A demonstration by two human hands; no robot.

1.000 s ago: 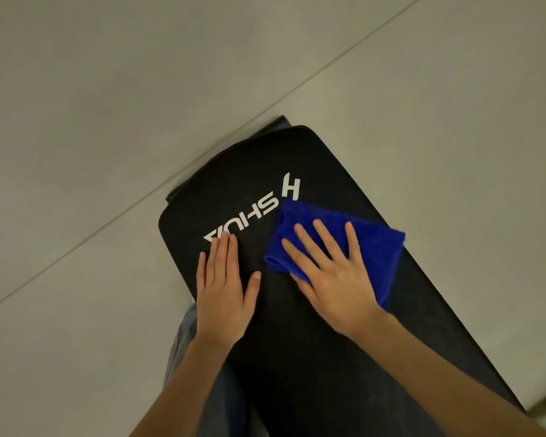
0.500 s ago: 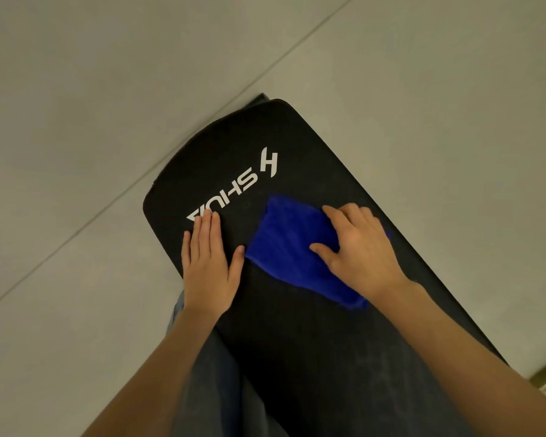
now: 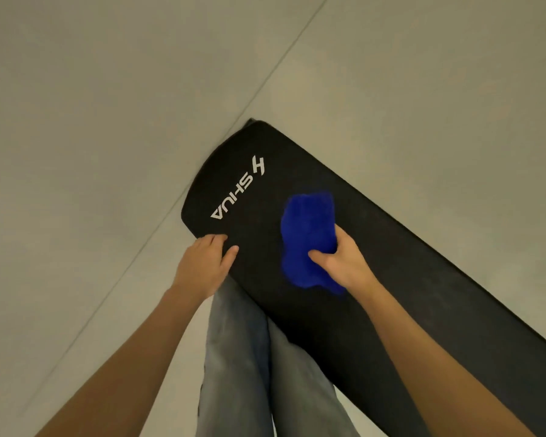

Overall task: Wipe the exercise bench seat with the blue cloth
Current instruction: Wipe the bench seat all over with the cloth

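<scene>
You're mid-wipe: right hand (image 3: 344, 263) grips the cloth (image 3: 306, 228) in curled fingers, left hand (image 3: 202, 266) braces the seat (image 3: 401, 247) with fingers together, so push next beyond your fingertips.

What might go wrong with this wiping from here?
1. The cloth is bunched up in the right hand, so each stroke likely covers only a narrow strip and may miss parts of the bench, such as around the logo.
2. The left hand rests right at the bench's edge, partly off it; it might slip off if leaned on.
</scene>
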